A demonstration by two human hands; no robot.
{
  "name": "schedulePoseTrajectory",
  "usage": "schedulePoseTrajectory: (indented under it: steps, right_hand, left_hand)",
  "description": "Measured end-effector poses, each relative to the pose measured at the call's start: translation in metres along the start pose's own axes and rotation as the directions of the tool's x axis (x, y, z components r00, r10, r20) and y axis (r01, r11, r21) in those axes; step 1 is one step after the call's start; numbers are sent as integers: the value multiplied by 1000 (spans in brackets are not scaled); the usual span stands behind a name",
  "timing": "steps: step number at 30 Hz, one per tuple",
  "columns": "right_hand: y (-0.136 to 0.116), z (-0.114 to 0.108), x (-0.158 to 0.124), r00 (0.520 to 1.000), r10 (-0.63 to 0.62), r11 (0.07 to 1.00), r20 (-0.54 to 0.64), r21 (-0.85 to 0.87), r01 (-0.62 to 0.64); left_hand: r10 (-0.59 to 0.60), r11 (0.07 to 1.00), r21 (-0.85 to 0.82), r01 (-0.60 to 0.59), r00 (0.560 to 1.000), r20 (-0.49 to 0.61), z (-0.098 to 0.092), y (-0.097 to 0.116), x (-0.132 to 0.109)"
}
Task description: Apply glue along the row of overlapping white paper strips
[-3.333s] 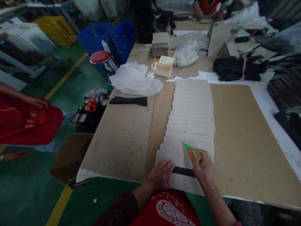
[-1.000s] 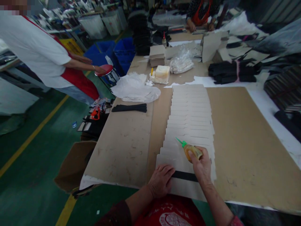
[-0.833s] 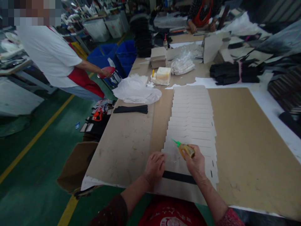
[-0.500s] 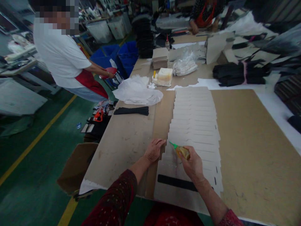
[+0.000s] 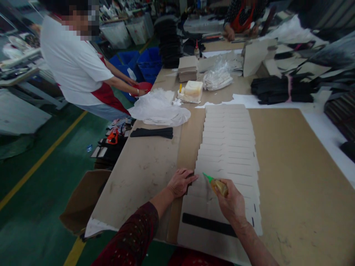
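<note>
My right hand (image 5: 233, 203) is wrapped round a small squeeze bottle (image 5: 219, 187) of amber liquid, probably glue, with its green nozzle tilted toward the left over grey cardboard pieces (image 5: 213, 140). These pieces overlap in a long row running away from me. At the left edge of the row rests my left hand (image 5: 180, 182), fingers stretched out and one fingertip on the cardboard. A black strip (image 5: 208, 224) lies across the nearest piece, its right end behind my right forearm. Several more black strips (image 5: 152, 132) lie in a small pile farther left.
Beyond the row are a white plastic bag (image 5: 163, 111), a cream-coloured block (image 5: 193, 88), stacked card (image 5: 188, 68) and a bundle of black strips (image 5: 277, 88). A co-worker in a white shirt (image 5: 74, 62) stands at left beside blue bins (image 5: 149, 62). Another person works at the far end.
My right hand and the bottle have shifted slightly right and toward me. My left fingers have spread more and reach onto the cardboard edge. The co-worker's hands and a red object moved right.
</note>
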State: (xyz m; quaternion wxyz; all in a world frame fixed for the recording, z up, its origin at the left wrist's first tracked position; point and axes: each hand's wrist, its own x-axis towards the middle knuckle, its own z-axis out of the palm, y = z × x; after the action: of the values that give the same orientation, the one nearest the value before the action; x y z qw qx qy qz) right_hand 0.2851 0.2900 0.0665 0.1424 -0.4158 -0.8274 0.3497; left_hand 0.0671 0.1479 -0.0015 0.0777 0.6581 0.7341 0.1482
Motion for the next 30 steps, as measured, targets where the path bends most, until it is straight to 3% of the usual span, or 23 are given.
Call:
schedulePoseTrajectory:
  steps: [9,19,24,30]
  right_hand:
    - [-4,1,2,1000,-25,999,-11,-28,25]
    - [12,-19,-9,995,52,990,-90,-130,-63]
    - [14,-23,-8,996,43,992,-82,-113,-52]
    - [33,-42,-10,988,79,991,-133,-100,-92]
  left_hand:
    - [-4,1000,-1,4,1000,18,-1,0,1]
    - [-12,1000,-3,12,999,38,-4,2,2]
    - [-15,1000,-6,15,999,29,-5,2,4]
    - [-20,1000,-13,20,999,31,-3,1,4]
